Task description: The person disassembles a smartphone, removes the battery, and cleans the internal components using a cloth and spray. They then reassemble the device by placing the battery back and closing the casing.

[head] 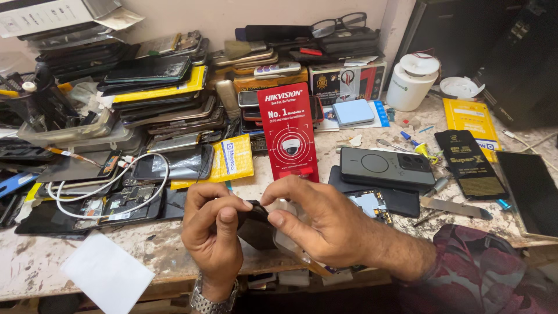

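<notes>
A small dark part [256, 210] is pinched between both hands, just above the near edge of the workbench [35, 261].

The left hand [214, 228] is curled tight, thumb and forefinger closed on the part; the right hand [317, 224] is closed on it too, with a clear film [290, 241] caught under its fingers. A red card [289, 132] is seen standing just behind, a dark phone [386, 166] lying to its right.

Red upright card pack [289, 132] at centre, 12 o'clock of the hands. Yellow flat pouch [228, 160] at its 9 o'clock; black-and-yellow screen-protector packs [471, 163] at 3 o'clock, dark glass panel [532, 192] beyond
</notes>
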Tool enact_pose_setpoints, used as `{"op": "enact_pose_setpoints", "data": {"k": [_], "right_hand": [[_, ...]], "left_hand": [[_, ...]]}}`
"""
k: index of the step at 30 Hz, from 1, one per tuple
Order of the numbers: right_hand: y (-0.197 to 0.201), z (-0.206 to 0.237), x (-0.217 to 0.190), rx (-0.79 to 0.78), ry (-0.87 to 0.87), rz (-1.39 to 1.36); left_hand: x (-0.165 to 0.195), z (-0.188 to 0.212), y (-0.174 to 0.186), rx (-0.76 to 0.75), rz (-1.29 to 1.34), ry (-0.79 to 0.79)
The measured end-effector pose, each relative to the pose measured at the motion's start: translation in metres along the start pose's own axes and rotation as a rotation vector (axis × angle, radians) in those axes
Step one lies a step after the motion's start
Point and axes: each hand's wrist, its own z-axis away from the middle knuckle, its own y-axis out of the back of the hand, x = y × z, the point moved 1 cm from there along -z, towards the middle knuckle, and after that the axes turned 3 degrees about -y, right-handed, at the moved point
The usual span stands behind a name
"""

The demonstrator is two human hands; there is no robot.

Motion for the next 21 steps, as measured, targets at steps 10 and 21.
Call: {"op": "enact_pose_setpoints", "data": {"k": [10, 21], "right_hand": [[0.121, -0.003, 0.081, 0.469, -0.010, 0.384], [0.172, 0.014, 0.217, 0.670, -0.059, 0.626]], "left_hand": [[-0.017, 0.006, -0.004, 0.079, 0.181, -0.068], [-0.006, -0.001, -0.004, 0.014, 0.027, -0.010]]}}
